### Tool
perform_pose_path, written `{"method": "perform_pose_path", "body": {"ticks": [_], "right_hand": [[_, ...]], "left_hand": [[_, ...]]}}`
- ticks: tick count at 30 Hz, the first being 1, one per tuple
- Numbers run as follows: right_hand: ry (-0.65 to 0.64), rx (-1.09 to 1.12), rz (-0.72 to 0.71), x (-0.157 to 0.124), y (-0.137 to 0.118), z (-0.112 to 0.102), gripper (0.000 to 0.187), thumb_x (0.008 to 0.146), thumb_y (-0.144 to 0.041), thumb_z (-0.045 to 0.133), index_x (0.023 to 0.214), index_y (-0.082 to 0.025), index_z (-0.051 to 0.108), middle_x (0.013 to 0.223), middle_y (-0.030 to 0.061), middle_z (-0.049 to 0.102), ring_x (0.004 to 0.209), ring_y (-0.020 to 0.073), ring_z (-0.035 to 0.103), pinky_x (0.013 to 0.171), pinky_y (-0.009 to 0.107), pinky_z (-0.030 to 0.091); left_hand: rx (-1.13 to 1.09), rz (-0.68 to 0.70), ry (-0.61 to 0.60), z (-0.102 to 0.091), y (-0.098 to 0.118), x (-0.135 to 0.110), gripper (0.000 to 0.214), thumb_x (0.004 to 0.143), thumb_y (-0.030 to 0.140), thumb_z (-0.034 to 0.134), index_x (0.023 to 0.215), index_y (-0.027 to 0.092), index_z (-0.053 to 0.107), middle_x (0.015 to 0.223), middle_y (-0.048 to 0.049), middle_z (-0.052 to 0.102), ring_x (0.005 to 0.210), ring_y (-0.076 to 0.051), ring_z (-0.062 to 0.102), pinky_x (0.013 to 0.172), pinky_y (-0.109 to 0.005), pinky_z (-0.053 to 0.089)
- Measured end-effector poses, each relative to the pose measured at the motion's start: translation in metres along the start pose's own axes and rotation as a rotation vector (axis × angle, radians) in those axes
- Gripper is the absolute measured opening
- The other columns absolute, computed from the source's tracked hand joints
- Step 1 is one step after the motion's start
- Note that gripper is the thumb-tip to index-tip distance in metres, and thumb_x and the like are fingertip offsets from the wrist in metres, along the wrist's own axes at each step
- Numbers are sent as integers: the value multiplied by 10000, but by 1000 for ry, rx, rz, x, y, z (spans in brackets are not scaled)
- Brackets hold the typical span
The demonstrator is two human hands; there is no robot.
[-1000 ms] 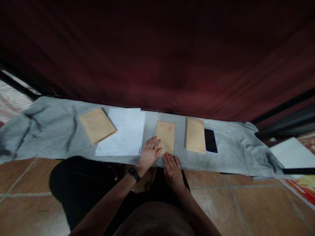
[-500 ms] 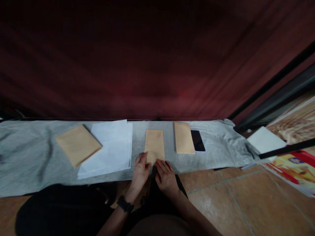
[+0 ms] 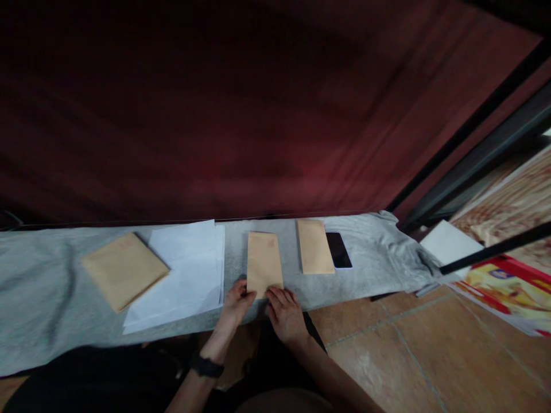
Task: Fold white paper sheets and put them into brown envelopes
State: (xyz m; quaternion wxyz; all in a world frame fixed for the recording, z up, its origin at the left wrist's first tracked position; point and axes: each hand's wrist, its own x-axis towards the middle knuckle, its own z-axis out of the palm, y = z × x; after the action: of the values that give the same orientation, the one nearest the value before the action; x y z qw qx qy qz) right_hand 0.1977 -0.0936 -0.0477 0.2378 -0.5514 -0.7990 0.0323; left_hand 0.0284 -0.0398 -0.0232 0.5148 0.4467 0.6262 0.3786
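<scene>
A brown paper envelope point(image 3: 264, 264) lies in front of me on the grey cloth, its narrow near end between my hands. My left hand point(image 3: 236, 301) grips its lower left edge, thumb on top and fingers at the side. On the lower right corner rests my right hand point(image 3: 284, 310), fingers laid over the paper and the thumb tucked below. Right of it lies another brown envelope point(image 3: 315, 246), partly beside a dark phone point(image 3: 338, 250). To the left, a stack of brown envelopes point(image 3: 124, 269) overlaps white paper sheets point(image 3: 185, 275).
The grey cloth point(image 3: 374, 246) covers a long narrow surface. Behind it hangs a dark red curtain point(image 3: 258, 143). Black bars point(image 3: 465, 135) slant down at the right, near a red and yellow box point(image 3: 508, 292) above the tiled floor point(image 3: 365, 355).
The view has shifted, so the items sit lower and further left. My left hand has moved from lying on the envelope to holding its left edge. My right hand stays at the near corner.
</scene>
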Motion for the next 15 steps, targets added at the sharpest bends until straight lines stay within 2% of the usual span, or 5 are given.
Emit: {"method": "perform_pose_path", "body": {"ticks": [2,6,10,12,15], "right_hand": [[14,-22,18,3,-1,1,428,971,-251,509,1398,-262,524,1312,58,642,1177,220,581,1042,395,443],[67,-41,64,9,-2,-2,411,978,-255,509,1388,-263,529,1218,82,654,1084,238,612,950,387,506],[103,44,118,14,6,-13,328,1018,-220,419,1282,-265,609,1054,67,680,855,186,674,749,281,554],[140,103,158,16,15,-22,338,1024,-201,378,1246,-249,628,1007,67,681,779,172,677,673,258,545],[265,238,268,18,33,-38,308,1017,-232,375,1109,-230,668,938,69,669,764,181,672,665,267,542]], "left_hand": [[-39,-16,0,1,7,-6,294,636,305,636,907,190,640,732,2,677,647,-173,606,572,-275,437],[-126,-29,-38,8,20,-17,350,638,349,667,951,193,644,806,-2,697,647,-146,593,571,-252,424],[-250,-47,-84,18,29,-23,510,662,499,736,1048,179,642,745,-1,683,611,-141,602,560,-245,444],[-333,-81,-111,22,30,-23,635,673,619,724,1118,174,639,797,-35,708,673,-168,655,602,-267,495],[-334,-124,-153,27,22,-19,717,647,711,714,1112,167,663,866,-84,735,744,-207,701,660,-311,543]]}}
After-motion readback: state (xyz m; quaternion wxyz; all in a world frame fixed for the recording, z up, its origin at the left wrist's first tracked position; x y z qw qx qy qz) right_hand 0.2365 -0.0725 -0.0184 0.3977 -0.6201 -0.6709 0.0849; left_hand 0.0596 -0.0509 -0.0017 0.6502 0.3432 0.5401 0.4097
